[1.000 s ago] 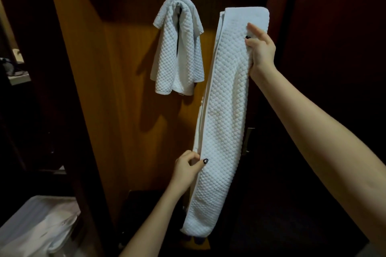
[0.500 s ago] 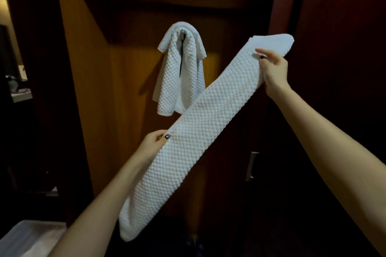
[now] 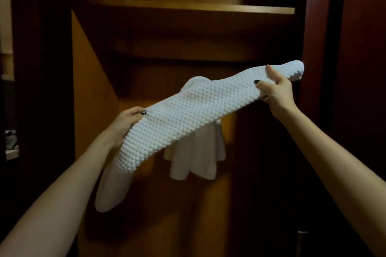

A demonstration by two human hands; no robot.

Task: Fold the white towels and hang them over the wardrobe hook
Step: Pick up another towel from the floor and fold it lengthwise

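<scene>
We are holding the long folded white waffle-weave towel (image 3: 188,115) slantwise, from 8 o'clock up to 2 o'clock, our left hand (image 3: 127,123) pinching its lower part and our right hand (image 3: 275,92) pinching near its upper end, each grip thumb on top. It is covering the top of the second white towel (image 3: 198,158) hanging inside the wooden wardrobe (image 3: 94,89), so the hook is hidden and we are risking missing it or dragging that towel off. The loose tail (image 3: 110,190) drooping at 7 o'clock is threatening to unfold if either grip slackens.
</scene>
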